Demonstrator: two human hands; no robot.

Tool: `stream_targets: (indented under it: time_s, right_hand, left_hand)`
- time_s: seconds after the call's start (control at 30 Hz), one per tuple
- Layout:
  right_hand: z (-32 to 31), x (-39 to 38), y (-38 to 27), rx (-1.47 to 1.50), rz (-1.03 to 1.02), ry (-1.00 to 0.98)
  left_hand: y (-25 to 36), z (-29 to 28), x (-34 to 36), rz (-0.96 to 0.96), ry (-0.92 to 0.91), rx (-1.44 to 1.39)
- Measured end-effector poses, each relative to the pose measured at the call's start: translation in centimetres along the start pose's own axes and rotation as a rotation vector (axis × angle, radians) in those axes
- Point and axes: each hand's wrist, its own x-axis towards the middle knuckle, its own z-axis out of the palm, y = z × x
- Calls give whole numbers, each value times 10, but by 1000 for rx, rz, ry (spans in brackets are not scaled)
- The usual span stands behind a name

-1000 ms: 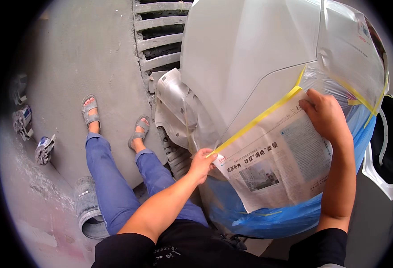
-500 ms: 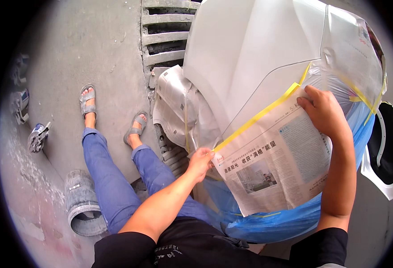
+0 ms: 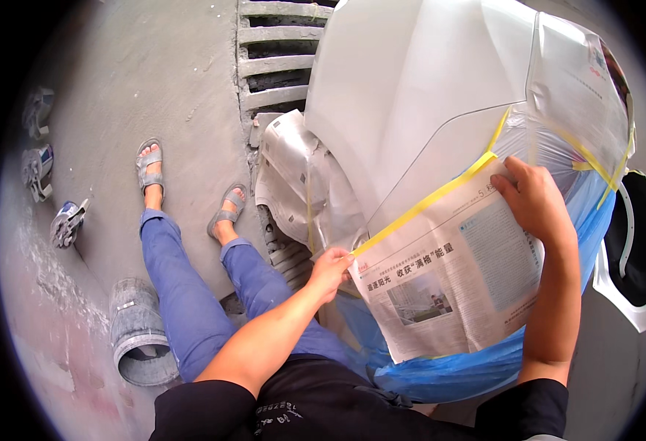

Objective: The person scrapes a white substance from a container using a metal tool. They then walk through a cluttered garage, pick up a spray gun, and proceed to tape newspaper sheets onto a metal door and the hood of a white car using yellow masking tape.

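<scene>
My left hand (image 3: 330, 274) pinches the left upper corner of a newspaper sheet (image 3: 477, 298). At the sheet's other upper corner, my right hand (image 3: 534, 197) grips it between thumb and fingers. Yellow masking tape (image 3: 427, 206) runs along the upper edge between both hands. The sheet is stretched in front of a pale silver-grey car body panel (image 3: 411, 88), partly covering its near edge. Whether the tape touches the panel, I cannot tell. Blue plastic film (image 3: 455, 376) hangs below and behind the sheet.
More newspaper (image 3: 282, 176) covers the area left of the panel. A slatted drain grate (image 3: 282, 66) lies beyond it. A grey bucket (image 3: 141, 323) lies tipped beside my legs. Several blue-and-grey objects (image 3: 68, 223) stand by the left wall. A white-edged black part (image 3: 635, 250) is at the right.
My right hand has moved slightly down, bringing the sheet's right upper corner lower. My left hand has stayed almost in place, still gripping its corner.
</scene>
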Motion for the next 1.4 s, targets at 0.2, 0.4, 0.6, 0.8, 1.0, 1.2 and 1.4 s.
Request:
stream_targets:
  time_s: [0.2,0.4,0.6,0.8,1.0,1.2,1.4]
  right_hand:
    - [-1,-18,17,143,-79,121]
    - [-13,-46,42,455,-107,289]
    - [-49,-46,39,834,-194,363]
    - [-115,-29,34,1040,-339,619]
    - [-197,74,-23,1236,-472,651]
    - [-249,216,-87,1547,-600,369]
    - [-347,365,-174,1592,-719,130]
  left_hand:
    - [25,0,-10,11,64,79]
    - [83,15,-63,232,177,132]
    - [177,16,-150,536,357,252]
    - [295,83,-259,961,477,395]
    - [447,113,-353,1287,635,535]
    - [588,156,-407,1630,806,537]
    - [702,168,-453,1607,828,272]
